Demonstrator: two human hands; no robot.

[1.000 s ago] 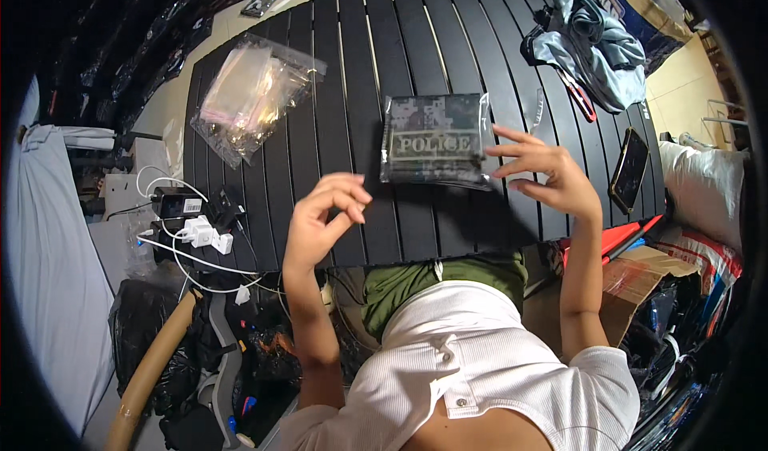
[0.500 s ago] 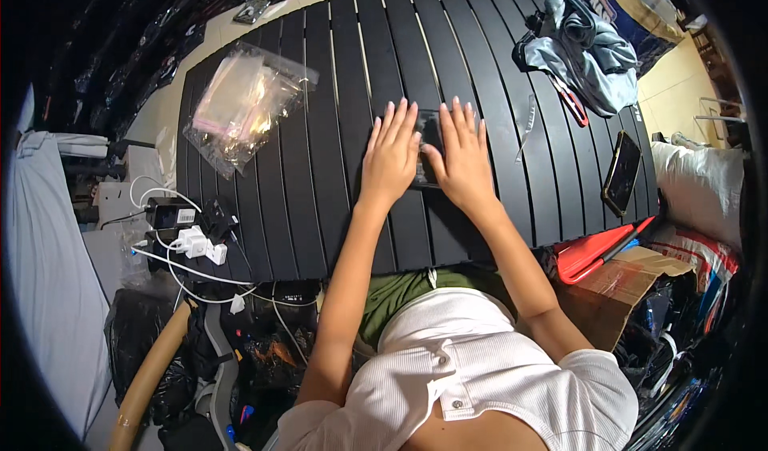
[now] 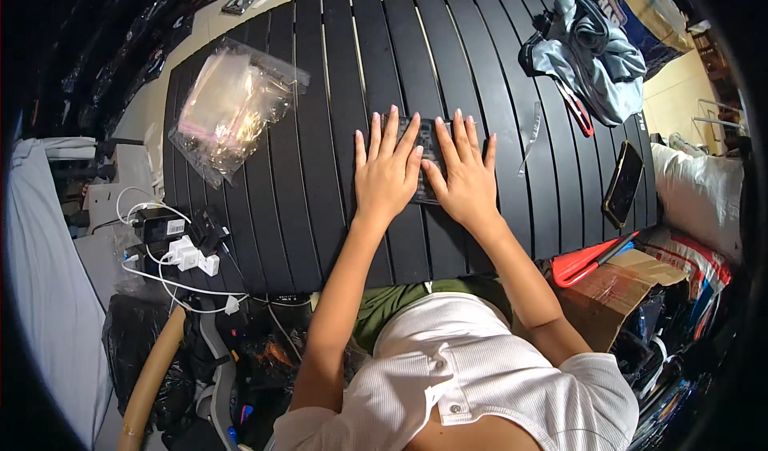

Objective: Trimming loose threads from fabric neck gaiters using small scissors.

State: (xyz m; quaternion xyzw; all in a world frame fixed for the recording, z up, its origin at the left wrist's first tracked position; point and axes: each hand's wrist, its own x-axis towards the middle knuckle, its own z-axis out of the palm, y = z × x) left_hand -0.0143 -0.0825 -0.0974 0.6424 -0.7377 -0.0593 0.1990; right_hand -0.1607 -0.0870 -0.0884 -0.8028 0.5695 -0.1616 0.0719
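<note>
Both my hands lie palm down on a dark, glossy flat packet (image 3: 428, 148) in the middle of the black slatted table (image 3: 320, 203). My left hand (image 3: 386, 171) covers its left part, with fingers stretched and spread. Over its right edge lies my right hand (image 3: 462, 171), also flat with fingers apart, its thumb close to the left thumb. Only a strip of the packet shows between the hands; what is inside cannot be made out. To the right of my right hand lies a narrow clear plastic strip (image 3: 530, 139).
Clear plastic bags (image 3: 228, 111) lie at the table's left. White chargers and cables (image 3: 188, 252) sit at the near left edge. At the right are a grey-blue cloth (image 3: 596, 59), a red-handled cutter (image 3: 578, 111) and a phone (image 3: 622, 184). A cardboard box (image 3: 616, 287) stands below.
My hands have spread slightly, the left one shifting left and its fingers fanning out. The view has tilted a little, so the table appears shifted.
</note>
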